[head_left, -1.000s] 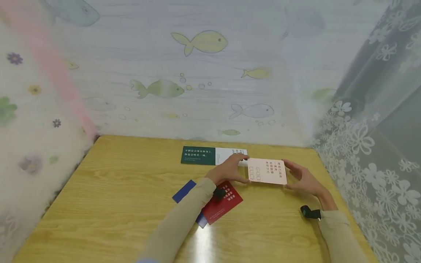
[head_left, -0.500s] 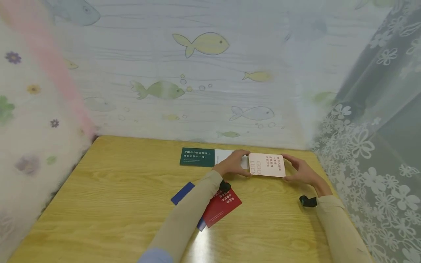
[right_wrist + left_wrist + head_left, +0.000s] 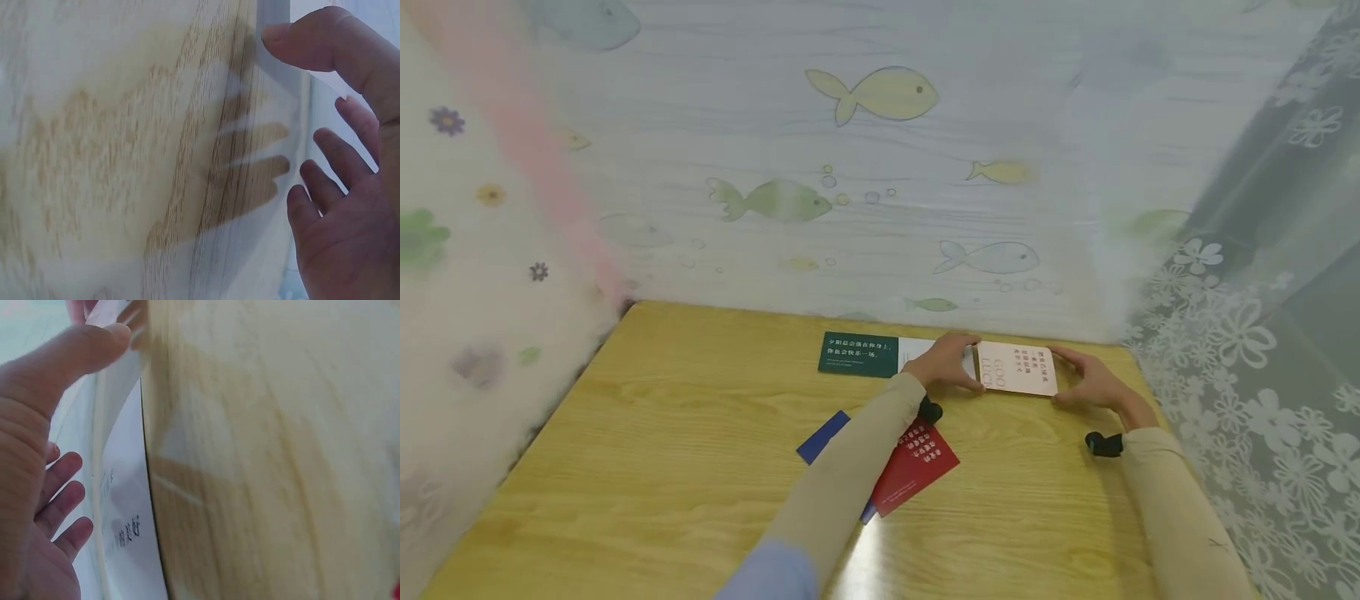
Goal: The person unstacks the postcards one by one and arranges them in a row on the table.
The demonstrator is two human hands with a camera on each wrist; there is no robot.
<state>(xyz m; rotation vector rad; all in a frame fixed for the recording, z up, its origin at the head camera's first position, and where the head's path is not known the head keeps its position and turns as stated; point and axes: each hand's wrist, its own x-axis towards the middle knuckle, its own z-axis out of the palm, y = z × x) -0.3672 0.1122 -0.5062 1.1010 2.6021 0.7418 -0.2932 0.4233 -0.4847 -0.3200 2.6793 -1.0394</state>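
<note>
Pink card point(image 3: 1018, 368) lies b/w the hands, long axis running crosswise from L hand point(image 3: 943, 364) to R hand point(image 3: 1096, 385); neither hand's clearly nearer, each has a short end. L thumb & index are set wide apart, holding the L end near its corners; R thumb & index do same at the R end. Other fingers show off the card in wrist views. So card's just R of L fingertips & just L of R ones, printed side up. Can't tell if it's flat on the table point(image 3: 662, 433) or slightly raised. White card point(image 3: 914, 349), partly covered by L hand, is on the other side of L fingertips, narrow gap to pink; green card point(image 3: 857, 360) adjoins it, further L. Red card point(image 3: 923, 471) & blue card point(image 3: 823, 435) lie on near side of L fingers, partly hidden by L sleeve point(image 3: 853, 467), well apart from R fingers.
</note>
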